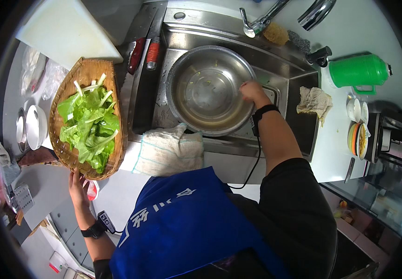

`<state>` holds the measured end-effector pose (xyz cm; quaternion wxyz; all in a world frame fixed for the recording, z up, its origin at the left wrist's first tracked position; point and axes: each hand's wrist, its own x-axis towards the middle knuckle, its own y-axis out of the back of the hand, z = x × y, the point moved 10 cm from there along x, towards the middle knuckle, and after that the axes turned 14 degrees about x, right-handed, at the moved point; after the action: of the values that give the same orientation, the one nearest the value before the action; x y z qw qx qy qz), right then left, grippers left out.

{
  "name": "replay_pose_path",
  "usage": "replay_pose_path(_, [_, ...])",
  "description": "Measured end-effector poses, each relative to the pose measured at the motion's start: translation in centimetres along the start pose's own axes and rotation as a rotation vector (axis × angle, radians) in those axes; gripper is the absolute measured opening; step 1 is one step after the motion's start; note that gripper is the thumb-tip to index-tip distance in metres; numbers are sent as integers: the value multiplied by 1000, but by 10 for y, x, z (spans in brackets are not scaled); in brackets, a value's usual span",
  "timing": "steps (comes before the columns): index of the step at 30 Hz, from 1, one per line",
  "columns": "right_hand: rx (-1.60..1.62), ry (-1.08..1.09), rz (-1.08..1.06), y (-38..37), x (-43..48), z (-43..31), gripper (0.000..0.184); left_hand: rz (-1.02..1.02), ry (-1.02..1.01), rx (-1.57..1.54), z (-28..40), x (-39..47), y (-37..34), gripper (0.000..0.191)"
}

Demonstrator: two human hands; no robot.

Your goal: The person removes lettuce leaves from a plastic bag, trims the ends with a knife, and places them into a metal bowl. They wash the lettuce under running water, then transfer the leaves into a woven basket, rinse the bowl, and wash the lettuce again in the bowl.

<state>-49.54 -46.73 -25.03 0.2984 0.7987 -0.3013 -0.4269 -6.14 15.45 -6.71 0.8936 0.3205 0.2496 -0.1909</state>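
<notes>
A wide steel basin [210, 89] with water and a few green bits in it stands in the sink. My right hand [252, 92] is at the basin's right rim, slightly blurred, its fingers curled; whether they grip the rim is unclear. To the left, a wicker basket [57, 139] is heaped with green lettuce leaves [91, 129]. My left hand [77, 185] touches the basket's near edge from below, its fingertips partly hidden, so its grip cannot be told. A folded white cloth [171, 150] lies on the sink's front edge.
Two knives, one with a red handle [137, 55] and one with a wrapped handle [153, 54], lie left of the sink [302, 132]. A white cutting board [65, 31] is behind the basket. Beyond are a faucet [256, 26], a rag [313, 102], a green jug [358, 71] and bowls [36, 127].
</notes>
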Motion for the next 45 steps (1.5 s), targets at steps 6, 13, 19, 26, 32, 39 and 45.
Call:
replay_pose_path(6, [339,-283,286,47,-38,51,39,87,-24,117,4,-21,15,55])
replay_pose_path(13, [1145,-486,-110,-34,-50,68,36,85,12,55,-8,-16,6,49])
replay_pose_path(19, [1085,-343,-17,-8,-57,62,35,16,-22,33,0,-15,-9,46])
replay_pose_path(26, [801,-217,177,80,-121,58,28,22,-42,13,7,-12,-10,40])
replay_pose_path(32, [332,-41,477,156,-189,20,24,2,-73,-30,9,1,-12,40])
replay_pose_path(39, [-89,19,738,210,-271,-13,14,2,-64,-37,1,24,2,41])
replay_pose_path(45, [-500,297,1009,218,-345,-68,8,10,-104,-151,0,48,8,37])
